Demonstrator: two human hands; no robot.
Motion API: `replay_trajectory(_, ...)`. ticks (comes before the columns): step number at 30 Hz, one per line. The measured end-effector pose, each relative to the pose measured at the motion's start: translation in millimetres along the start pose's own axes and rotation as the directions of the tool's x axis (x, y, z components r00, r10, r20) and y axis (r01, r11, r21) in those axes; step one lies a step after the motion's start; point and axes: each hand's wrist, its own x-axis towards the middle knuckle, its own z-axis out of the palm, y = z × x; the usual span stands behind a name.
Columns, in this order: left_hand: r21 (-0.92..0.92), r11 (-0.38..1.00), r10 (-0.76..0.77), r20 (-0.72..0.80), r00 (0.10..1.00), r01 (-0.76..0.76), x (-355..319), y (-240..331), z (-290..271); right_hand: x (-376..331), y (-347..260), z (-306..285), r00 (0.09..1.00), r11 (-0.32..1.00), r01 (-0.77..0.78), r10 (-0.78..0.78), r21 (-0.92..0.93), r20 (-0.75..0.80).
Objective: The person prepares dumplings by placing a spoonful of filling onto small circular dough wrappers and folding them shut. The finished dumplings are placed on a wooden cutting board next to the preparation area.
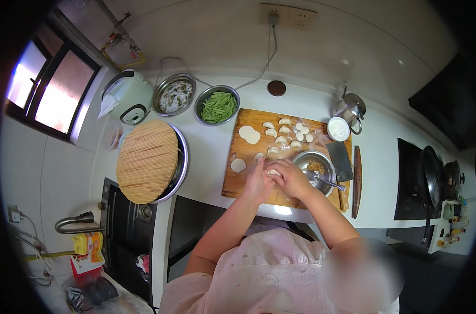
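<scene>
Over the near part of the wooden cutting board (230, 180), my left hand (259, 183) and my right hand (291, 178) meet around a pale dumpling (273, 172). The fingers of both hands are closed on its dough, and part of it is hidden. Just to the right stands a metal bowl (328, 161) of crumbly yellowish filling (315, 166) with a spoon (329, 181) in it. Several finished dumplings (281, 140) lie in rows beyond my hands. Round wrappers (250, 134) rest at the board's left, another wrapper (238, 165) nearer, and small dough pieces (299, 136) at its right.
A cleaver (340, 161) lies along the board's right side, beside a rolling pin (357, 180). Behind are a cup of white powder (338, 129) and a metal kettle (351, 107). Leftward stand a bowl of green beans (218, 107), a rice cooker (130, 97) and a round slatted lid (146, 162).
</scene>
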Motion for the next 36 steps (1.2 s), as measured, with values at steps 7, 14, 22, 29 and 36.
replay_trajectory(7,0.155,0.977,0.194,-0.373,0.907,-0.146,13,33,-39,50,28,20,0.975,0.976,-0.216,0.215,0.011,0.051)
replay_trajectory(14,0.15,0.955,0.297,-0.457,0.839,-0.256,6,79,-85,90,94,59,0.956,0.96,-0.264,0.274,-0.097,0.107)
replay_trajectory(22,0.079,0.959,0.278,-0.462,0.842,-0.273,10,99,-107,90,109,67,0.925,0.954,-0.232,0.277,-0.188,0.261)
replay_trajectory(29,0.031,0.967,0.24,-0.451,0.86,-0.254,14,107,-108,109,112,69,0.958,0.96,-0.216,0.244,-0.177,0.151)
replay_trajectory(36,0.05,0.974,0.219,-0.441,0.87,-0.22,13,109,-118,137,135,94,0.951,0.921,-0.272,0.301,-0.278,0.07)
